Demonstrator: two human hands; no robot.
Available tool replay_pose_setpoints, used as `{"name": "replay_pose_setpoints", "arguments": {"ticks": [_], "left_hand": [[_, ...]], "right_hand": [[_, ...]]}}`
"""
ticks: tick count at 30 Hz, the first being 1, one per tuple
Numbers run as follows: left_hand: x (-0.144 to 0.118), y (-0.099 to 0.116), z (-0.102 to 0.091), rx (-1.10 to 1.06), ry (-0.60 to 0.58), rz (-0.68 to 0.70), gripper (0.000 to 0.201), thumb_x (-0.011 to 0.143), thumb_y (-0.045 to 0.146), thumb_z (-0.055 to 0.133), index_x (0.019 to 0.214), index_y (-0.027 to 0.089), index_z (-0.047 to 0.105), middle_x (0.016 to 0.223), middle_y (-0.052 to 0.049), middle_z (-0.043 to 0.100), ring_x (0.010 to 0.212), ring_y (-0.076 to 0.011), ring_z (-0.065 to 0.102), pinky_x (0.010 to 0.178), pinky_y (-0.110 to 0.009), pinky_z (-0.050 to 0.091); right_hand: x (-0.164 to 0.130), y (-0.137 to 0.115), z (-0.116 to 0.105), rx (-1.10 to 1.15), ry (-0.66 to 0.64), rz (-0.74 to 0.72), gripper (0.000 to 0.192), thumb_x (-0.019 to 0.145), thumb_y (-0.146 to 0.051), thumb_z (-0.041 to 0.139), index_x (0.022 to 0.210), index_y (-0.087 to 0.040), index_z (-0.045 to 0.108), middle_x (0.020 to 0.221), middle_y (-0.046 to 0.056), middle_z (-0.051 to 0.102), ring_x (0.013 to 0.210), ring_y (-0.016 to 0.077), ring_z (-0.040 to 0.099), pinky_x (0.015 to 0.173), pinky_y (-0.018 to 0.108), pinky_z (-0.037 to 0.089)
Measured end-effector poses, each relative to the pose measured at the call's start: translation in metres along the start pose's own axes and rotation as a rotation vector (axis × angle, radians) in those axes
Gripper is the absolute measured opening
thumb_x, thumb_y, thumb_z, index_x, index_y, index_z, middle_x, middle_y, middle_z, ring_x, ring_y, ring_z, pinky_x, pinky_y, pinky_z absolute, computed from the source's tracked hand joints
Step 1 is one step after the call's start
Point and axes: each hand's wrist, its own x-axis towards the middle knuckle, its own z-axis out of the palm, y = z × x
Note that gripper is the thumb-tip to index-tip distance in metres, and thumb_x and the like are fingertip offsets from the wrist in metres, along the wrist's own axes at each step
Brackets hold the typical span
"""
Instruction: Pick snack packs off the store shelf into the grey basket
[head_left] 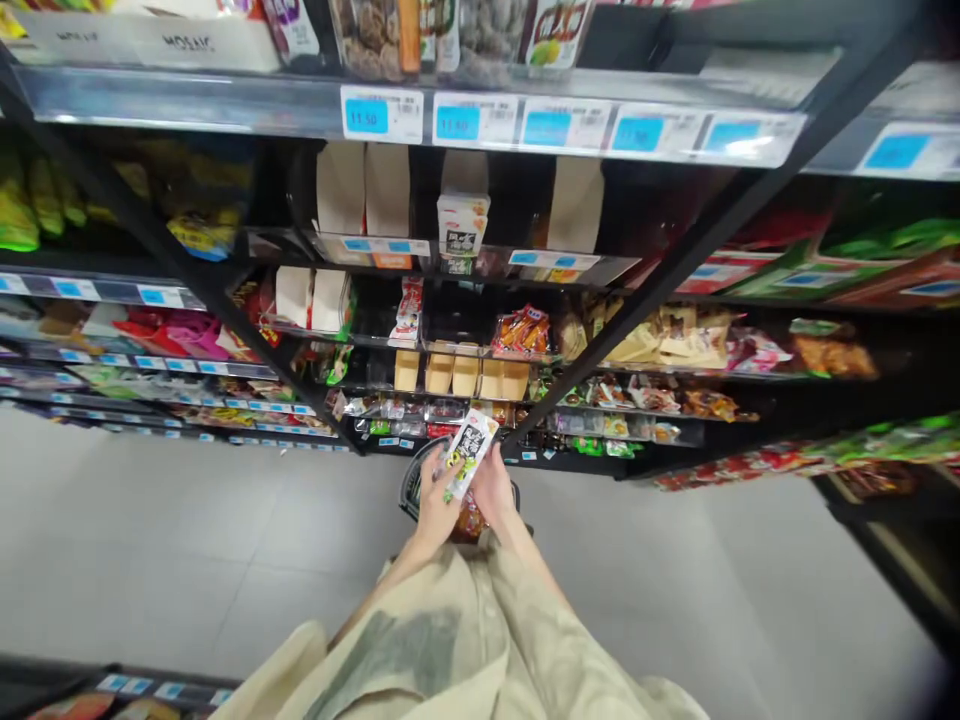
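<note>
A: Head view: both hands meet over the basket (411, 490). Left hand (437, 503) and right hand (493, 487) each grip the same white snack packet (469, 449), fingers wrapped on its lower half, packet tilted, top corner pointing at the shelves.

B: Basket right under it?

A: Yes, dark basket just below the hands w/ something red-orange inside, prob. another packet, too small to tell. Beige sleeves (465, 640) run down toward the camera.

B: What could slip?

A: My guess: the packet's slick and held by its lower part only, so if one hand lets go early it may tip and miss the basket rim, landing on the grey floor (225, 540). Basket looks small from here, so not much margin.

B: Anything else nearby?

A: Shelves (525, 385) close ahead, packed w/ snack bags and blue price tags (457, 122). A swing of the elbow or basket could knock the low rows near the front edge. Loose sleeves could snag too.
</note>
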Motion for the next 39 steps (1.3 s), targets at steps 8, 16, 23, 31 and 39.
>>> {"name": "replay_pose_setpoints", "arguments": {"ticks": [8, 16, 23, 31, 39], "left_hand": [[0.007, -0.008, 0.002, -0.515, 0.058, -0.649, 0.062, 0.093, 0.066, 0.058, 0.114, 0.008, 0.071, 0.106, -0.014, 0.076, 0.093, -0.0244, 0.070, 0.083, -0.032, 0.056], [0.012, -0.007, 0.006, -0.372, -0.033, -0.453, 0.049, 0.101, 0.051, 0.054, 0.129, 0.015, 0.071, 0.136, -0.013, 0.068, 0.128, -0.0263, 0.062, 0.112, -0.038, 0.046], [0.022, -0.022, -0.001, 0.079, -0.168, 0.239, 0.041, 0.106, 0.022, 0.045, 0.139, 0.031, 0.066, 0.137, -0.006, 0.068, 0.127, -0.0217, 0.060, 0.108, -0.042, 0.054], [0.021, -0.015, 0.001, 0.239, -0.165, 0.396, 0.043, 0.097, 0.006, 0.049, 0.124, 0.028, 0.074, 0.138, -0.005, 0.067, 0.133, -0.0222, 0.060, 0.106, -0.042, 0.058], [0.003, -0.053, -0.003, 0.228, -0.339, 0.485, 0.036, 0.096, 0.010, 0.049, 0.098, 0.029, 0.080, 0.137, -0.004, 0.067, 0.120, -0.0228, 0.068, 0.094, -0.032, 0.063]], "right_hand": [[0.003, 0.002, 0.005, -0.243, 0.081, -0.221, 0.044, 0.069, -0.031, 0.087, 0.107, -0.027, 0.064, 0.108, 0.003, 0.074, 0.092, 0.0194, 0.068, 0.082, 0.030, 0.055], [0.015, -0.005, -0.010, -0.293, 0.077, -0.210, 0.040, 0.076, -0.040, 0.084, 0.109, -0.025, 0.068, 0.116, 0.003, 0.072, 0.104, 0.0196, 0.066, 0.089, 0.029, 0.053], [0.024, -0.023, -0.037, -0.500, 0.052, -0.072, 0.043, 0.077, -0.056, 0.082, 0.093, -0.018, 0.069, 0.076, 0.002, 0.067, 0.065, 0.0166, 0.062, 0.055, 0.025, 0.048], [0.042, -0.129, -0.005, -0.724, -0.090, -0.282, 0.050, 0.070, -0.055, 0.087, 0.095, -0.014, 0.075, 0.069, 0.007, 0.073, 0.054, 0.0194, 0.066, 0.052, 0.031, 0.057], [0.071, -0.271, 0.114, -0.537, -0.034, -1.036, 0.034, 0.086, -0.046, 0.078, 0.089, -0.012, 0.079, 0.098, 0.014, 0.079, 0.094, 0.0289, 0.078, 0.094, 0.046, 0.064]]}}
